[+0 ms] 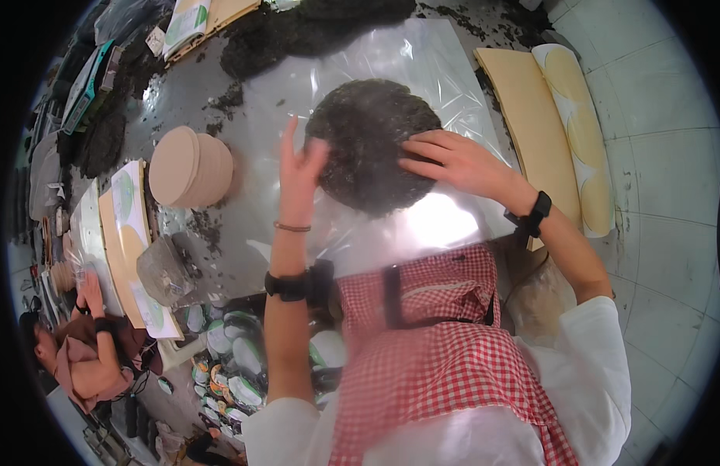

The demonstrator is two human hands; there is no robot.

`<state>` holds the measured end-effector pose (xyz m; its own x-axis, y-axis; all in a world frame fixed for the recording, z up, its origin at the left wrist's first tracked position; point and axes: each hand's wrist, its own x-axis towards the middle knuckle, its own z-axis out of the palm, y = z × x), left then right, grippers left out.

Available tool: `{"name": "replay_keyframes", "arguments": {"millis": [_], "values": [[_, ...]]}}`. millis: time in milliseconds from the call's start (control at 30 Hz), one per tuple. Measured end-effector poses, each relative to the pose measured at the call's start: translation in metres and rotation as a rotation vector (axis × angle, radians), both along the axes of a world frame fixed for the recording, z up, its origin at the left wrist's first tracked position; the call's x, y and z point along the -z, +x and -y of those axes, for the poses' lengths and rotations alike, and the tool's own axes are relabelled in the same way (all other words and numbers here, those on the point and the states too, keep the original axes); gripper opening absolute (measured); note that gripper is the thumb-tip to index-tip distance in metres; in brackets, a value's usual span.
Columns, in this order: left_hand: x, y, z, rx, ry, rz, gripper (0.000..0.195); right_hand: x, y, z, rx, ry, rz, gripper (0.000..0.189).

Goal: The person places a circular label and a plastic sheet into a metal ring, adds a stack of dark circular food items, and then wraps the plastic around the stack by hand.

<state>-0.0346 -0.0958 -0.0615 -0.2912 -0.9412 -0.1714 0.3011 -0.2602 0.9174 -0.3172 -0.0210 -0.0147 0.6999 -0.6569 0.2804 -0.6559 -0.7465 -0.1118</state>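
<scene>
A round, dark, flat disc of seaweed-like material [371,145] lies on a clear plastic sheet [453,76] spread over the metal table. My right hand [453,160] rests its fingertips on the disc's right edge, fingers spread a little. At the disc's left edge is my left hand [302,169], blurred, its fingers apart and its thumb side by the rim; whether it touches the disc is not plain. A stack of round, pale pinkish discs [191,167] stands to the left of my left hand.
Dark loose material [313,29] lies along the table's far side. Flat tan boards [529,116] and a sheet with round yellow labels [575,134] lie at right. A wrapped block [165,271] sits at the near left corner. Many round packages [243,355] lie below. A co-worker [86,349] is at left.
</scene>
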Motion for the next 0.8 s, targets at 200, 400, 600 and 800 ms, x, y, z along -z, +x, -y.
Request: {"name": "replay_keyframes", "arguments": {"millis": [200,400,600,800], "values": [[0.020,0.001,-0.016,-0.042,-0.439,0.517,0.048,0.008,0.045,-0.002,0.338,0.318,0.390,0.048],[0.013,0.006,-0.021,-0.108,-0.479,0.632,0.048,0.036,0.091,0.012,0.524,0.292,0.900,0.042],[-0.003,0.006,-0.024,-0.030,-0.471,0.993,0.047,0.027,0.024,0.073,0.351,0.439,0.742,0.036],[-0.008,-0.040,-0.021,0.195,-1.059,1.196,0.045,0.051,0.040,0.079,0.368,0.324,0.578,0.034]]}}
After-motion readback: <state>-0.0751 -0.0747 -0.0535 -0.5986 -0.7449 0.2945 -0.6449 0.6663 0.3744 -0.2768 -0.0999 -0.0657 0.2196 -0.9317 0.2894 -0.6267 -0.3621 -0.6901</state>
